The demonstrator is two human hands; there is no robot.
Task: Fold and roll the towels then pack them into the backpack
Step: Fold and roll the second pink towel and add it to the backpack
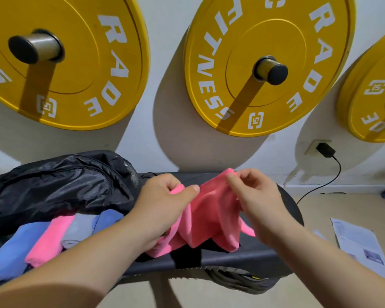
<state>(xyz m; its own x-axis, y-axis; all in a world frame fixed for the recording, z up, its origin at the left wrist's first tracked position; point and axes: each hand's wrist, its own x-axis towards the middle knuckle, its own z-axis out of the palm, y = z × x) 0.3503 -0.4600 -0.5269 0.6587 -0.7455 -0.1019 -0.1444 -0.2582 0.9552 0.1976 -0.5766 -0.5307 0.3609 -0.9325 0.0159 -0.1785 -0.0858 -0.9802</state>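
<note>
A loose pink towel (211, 218) hangs between both hands above a dark bench (242, 256). My left hand (165, 203) pinches its top left edge and my right hand (253, 194) pinches the top right corner. A black backpack (60, 185) lies open on the bench at the left. Inside its mouth sit several rolled towels: a blue one (11, 252), a pink one (49, 238), a grey one (78, 230) and another blue one (108, 218).
Yellow weight plates (265, 63) hang on pegs on the white wall behind the bench. A black charger (325, 150) is plugged in at the right, its cable trailing to the floor. Printed papers (360, 245) lie on the floor at the right.
</note>
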